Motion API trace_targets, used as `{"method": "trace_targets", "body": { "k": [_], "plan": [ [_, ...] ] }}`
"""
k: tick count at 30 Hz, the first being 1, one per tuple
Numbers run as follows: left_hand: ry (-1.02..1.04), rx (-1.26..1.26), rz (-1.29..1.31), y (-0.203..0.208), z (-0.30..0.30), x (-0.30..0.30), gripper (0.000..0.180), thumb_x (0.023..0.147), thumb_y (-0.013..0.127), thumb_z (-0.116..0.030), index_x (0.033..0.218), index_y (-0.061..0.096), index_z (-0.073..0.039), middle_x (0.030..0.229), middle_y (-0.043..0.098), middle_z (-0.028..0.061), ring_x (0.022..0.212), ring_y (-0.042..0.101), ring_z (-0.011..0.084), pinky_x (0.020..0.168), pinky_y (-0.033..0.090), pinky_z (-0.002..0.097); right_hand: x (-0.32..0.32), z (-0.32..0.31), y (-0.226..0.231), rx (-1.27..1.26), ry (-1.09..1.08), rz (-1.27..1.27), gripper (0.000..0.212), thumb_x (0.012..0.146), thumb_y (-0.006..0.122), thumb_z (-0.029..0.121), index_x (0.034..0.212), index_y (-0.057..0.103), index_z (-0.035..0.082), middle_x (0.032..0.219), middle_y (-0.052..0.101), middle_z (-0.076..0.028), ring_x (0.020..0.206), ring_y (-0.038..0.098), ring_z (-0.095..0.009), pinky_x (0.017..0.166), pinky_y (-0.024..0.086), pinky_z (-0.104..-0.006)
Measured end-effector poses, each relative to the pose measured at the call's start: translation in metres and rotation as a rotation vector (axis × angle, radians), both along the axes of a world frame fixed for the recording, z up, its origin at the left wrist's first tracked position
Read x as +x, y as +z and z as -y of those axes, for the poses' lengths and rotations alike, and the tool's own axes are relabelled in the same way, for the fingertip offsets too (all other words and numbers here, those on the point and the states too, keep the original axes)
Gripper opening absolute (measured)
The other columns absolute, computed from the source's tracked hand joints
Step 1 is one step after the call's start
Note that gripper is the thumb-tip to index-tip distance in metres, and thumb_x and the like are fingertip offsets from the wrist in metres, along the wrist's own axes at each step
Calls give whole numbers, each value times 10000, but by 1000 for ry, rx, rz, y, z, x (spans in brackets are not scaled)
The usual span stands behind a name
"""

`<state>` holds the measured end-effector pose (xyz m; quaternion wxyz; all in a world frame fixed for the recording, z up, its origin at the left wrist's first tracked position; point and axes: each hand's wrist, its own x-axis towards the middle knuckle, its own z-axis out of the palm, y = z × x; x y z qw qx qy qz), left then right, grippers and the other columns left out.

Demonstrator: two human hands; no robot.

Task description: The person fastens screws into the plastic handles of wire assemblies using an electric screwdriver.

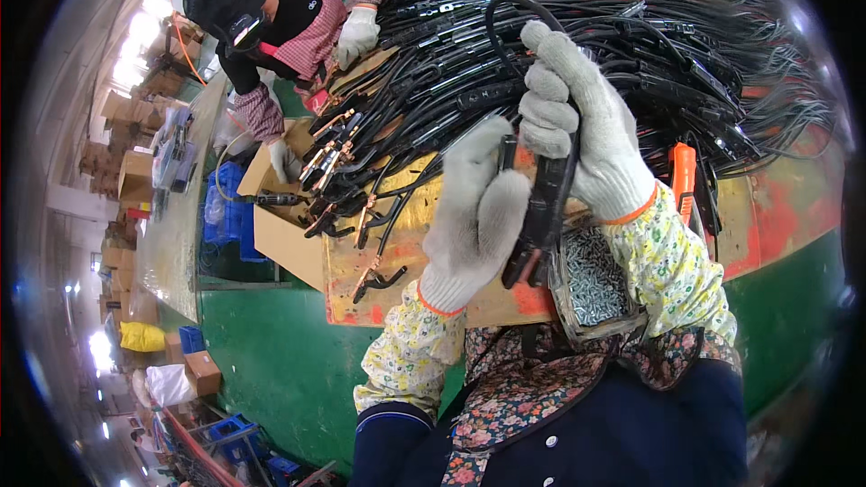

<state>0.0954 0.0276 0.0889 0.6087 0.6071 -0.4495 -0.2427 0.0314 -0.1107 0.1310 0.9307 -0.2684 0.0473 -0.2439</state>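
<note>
My right hand (pixel 577 117), in a white knit glove, is closed around a black cable with a long black handle (pixel 546 207) hanging below it. The cable loops up over the hand. Beside the handle, my left hand (pixel 474 207), also gloved, has its fingers stretched and its thumb apart; it is smeared by motion. A black end piece (pixel 507 151) shows between that thumb and fingers, and whether they touch it I cannot tell. Beneath my right wrist sits a tray (pixel 566 302) of small silver screws (pixel 594 275). An orange-handled tool (pixel 683 179) stands to its right.
Black cables with handles (pixel 487 95) pile across the table (pixel 776 216); copper-coloured clamp ends (pixel 368 216) lie at left. A co-worker (pixel 280 27) in white gloves reaches in at far left, beside a cardboard box (pixel 289 239). Blue crates (pixel 225 212) stand beyond.
</note>
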Motion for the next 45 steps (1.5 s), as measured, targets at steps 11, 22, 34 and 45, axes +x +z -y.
{"method": "trace_targets", "body": {
  "k": [11, 22, 34, 45],
  "plan": [
    [310, -202, 576, -8, 1, -14, 428, 1003, 422, -70, 1385, 344, 108, 1391, 447, 252, 1171, 531, 250, 995, 414, 324, 2, -3, 3, -59, -100, -92, 279, 988, 550, 183, 1234, 509, 58, 661, 374, 83, 467, 315, -3, 375, 275, -170],
    [318, -210, 544, -4, 2, -29, 437, 1001, 481, -129, 1382, 385, 62, 1349, 493, 252, 1255, 506, 359, 1058, 385, 390, -14, -8, 1, -82, -121, -76, 137, 952, 563, 118, 1088, 551, 104, 673, 413, 78, 476, 346, -9, 414, 300, -186],
    [185, -275, 383, -7, -1, -29, 368, 963, 459, 23, 1330, 461, 49, 1346, 514, 177, 1147, 562, 228, 946, 433, 292, -12, -10, 11, -61, -168, -173, 163, 935, 581, 111, 816, 470, 129, 651, 380, 87, 482, 322, 0, 434, 292, -190],
    [197, -203, 408, -32, 7, -45, 365, 919, 513, 18, 1276, 435, 41, 1210, 504, 176, 1109, 518, 267, 1002, 395, 359, -12, 2, -1, -234, -190, -64, 136, 960, 588, 186, 1049, 527, 102, 724, 435, 47, 526, 383, -17, 452, 339, -179]
  ]
}}
